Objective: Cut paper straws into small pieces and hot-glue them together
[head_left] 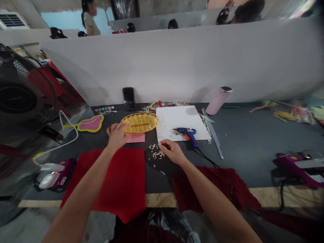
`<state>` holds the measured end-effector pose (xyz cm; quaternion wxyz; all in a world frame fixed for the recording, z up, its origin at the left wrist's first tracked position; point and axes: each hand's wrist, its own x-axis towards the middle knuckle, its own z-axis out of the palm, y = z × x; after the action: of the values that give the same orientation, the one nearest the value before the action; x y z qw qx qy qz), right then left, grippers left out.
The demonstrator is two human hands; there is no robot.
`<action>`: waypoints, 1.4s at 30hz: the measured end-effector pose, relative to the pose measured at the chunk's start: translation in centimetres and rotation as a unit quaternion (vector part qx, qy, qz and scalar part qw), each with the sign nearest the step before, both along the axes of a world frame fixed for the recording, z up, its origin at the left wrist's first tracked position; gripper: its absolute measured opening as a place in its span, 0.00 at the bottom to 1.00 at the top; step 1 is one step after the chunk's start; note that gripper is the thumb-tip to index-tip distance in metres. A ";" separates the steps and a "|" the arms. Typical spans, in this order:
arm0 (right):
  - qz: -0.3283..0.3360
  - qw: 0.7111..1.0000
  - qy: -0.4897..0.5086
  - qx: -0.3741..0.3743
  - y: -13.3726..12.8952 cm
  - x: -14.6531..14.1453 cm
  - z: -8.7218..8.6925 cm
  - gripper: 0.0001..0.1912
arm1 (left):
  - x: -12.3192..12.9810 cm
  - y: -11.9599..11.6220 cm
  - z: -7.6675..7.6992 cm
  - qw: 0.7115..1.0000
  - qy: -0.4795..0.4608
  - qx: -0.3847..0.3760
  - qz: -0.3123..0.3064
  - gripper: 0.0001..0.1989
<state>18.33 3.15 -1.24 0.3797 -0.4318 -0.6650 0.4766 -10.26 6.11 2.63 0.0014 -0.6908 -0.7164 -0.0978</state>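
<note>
A small yellow wicker basket [141, 126] lies on the dark table in front of me, partly over a pink sheet [136, 137]. My left hand [117, 135] is closed on the basket's left end, its thumb at the rim. Between thumb and forefinger of my right hand [172, 151] is a tiny pale piece [160, 144]. Just beside those fingertips, similar small pale pieces [158, 155] are scattered in a loose pile. A blue glue gun [186, 131] rests on a white board [177, 118], beyond my right hand.
Red cloth [121, 175] covers the near left; darker red cloth [215, 182] lies under my right forearm. Clear glue sticks [216, 140] flank the board. A phone [129, 99] and pink bottle [218, 100] stand behind. A fan [22, 91] is at left. People are beyond the partition.
</note>
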 end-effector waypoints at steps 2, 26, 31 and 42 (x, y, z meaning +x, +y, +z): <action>-0.004 1.000 0.002 -0.001 0.0 0.0 0.1 0.14 | 2.0 -0.8 -0.1 0.997 -0.029 0.047 -0.046 0.24; 0.064 0.997 0.043 -0.019 -1.1 -0.2 1.6 0.19 | 10.7 -5.5 -1.9 0.827 -0.517 0.038 -0.217 0.07; 0.084 0.993 0.067 -0.038 -1.2 -0.4 1.7 0.18 | 10.7 -5.5 -2.5 0.831 -0.509 0.047 -0.221 0.06; 0.086 0.996 0.032 0.006 -1.1 -0.3 1.2 0.12 | 10.8 -5.5 -3.1 0.849 -0.462 0.090 -0.241 0.05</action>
<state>18.04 2.05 -0.04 0.3615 -0.3551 -0.6899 0.5170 0.50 0.57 -0.51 -0.2912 -0.7138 -0.4330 -0.4671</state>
